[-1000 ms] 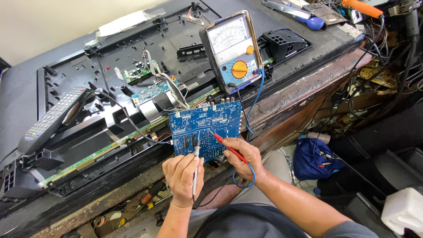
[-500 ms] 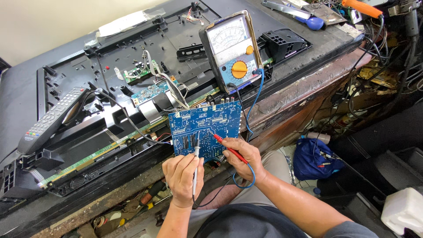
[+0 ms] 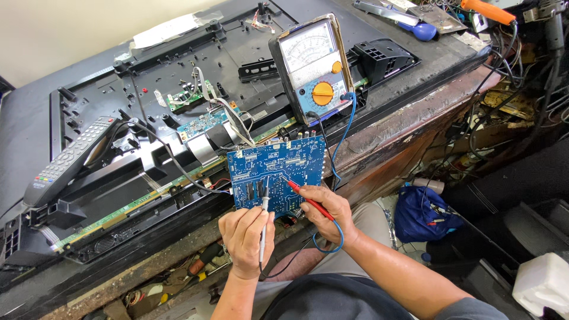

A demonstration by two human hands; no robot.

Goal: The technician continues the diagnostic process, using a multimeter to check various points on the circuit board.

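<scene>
At the near edge of the bench [image 3: 415, 127], a blue circuit board [image 3: 277, 173] leans tilted against the back of an opened flat-screen television [image 3: 148, 142], and both hands work on its lower part. Left hand [image 3: 248, 234] is closed around a black test probe [image 3: 264, 228], held upright like a pen, its metal tip touching the board near the bottom edge. Right hand [image 3: 328, 212] is closed on a red test probe [image 3: 308, 200], which slants up and left with its tip on the board's middle. Blue and black leads [image 3: 342, 139] run from the probes up to an analogue multimeter [image 3: 313, 68] with an orange dial, which stands propped just behind the board. Left of the board, a grey remote control [image 3: 68, 161] lies on the television's black back panel, and a smaller green board [image 3: 185, 99] with ribbon cables sits further back. Below the bench on the right, a blue bag [image 3: 422, 214] rests among tangled wires
</scene>
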